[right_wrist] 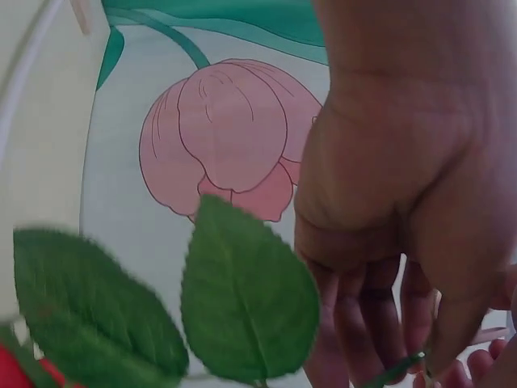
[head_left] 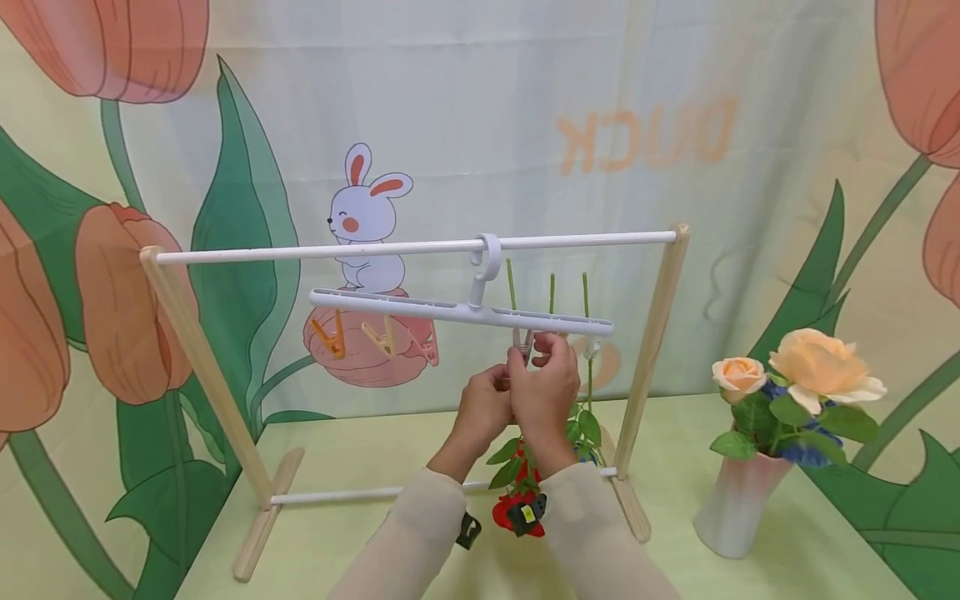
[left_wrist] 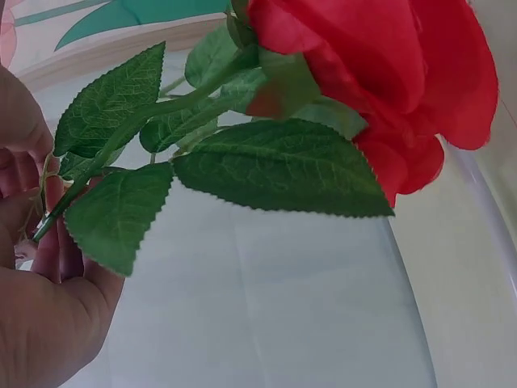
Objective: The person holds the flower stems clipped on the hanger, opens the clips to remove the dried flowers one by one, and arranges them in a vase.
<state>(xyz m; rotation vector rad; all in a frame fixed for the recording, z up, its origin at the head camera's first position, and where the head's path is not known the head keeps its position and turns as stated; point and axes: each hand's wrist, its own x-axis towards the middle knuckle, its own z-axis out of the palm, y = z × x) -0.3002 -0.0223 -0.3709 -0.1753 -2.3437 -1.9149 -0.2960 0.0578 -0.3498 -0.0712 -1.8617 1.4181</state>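
Note:
A grey-white hanger (head_left: 468,312) hangs tilted, its right end lower. Under its right half my two hands meet. My right hand (head_left: 546,387) pinches a pale clothespin (head_left: 522,340) just below the bar; fingers hide part of it. Close beside it, my left hand (head_left: 483,412) has its fingers bent round the stem of a red rose (head_left: 513,510), which hangs head down beneath my wrists. In the left wrist view the stem (left_wrist: 89,166) runs in between the fingers. Leaves (right_wrist: 250,291) show below my hand in the right wrist view.
The hanger hooks over a white rod (head_left: 322,252) on a wooden stand (head_left: 213,375). Orange (head_left: 330,337), yellow (head_left: 381,337) and pink clothespins (head_left: 426,343) hang on its left half. Another stem (head_left: 590,379) hangs from its right end. A vase (head_left: 738,508) of roses stands right.

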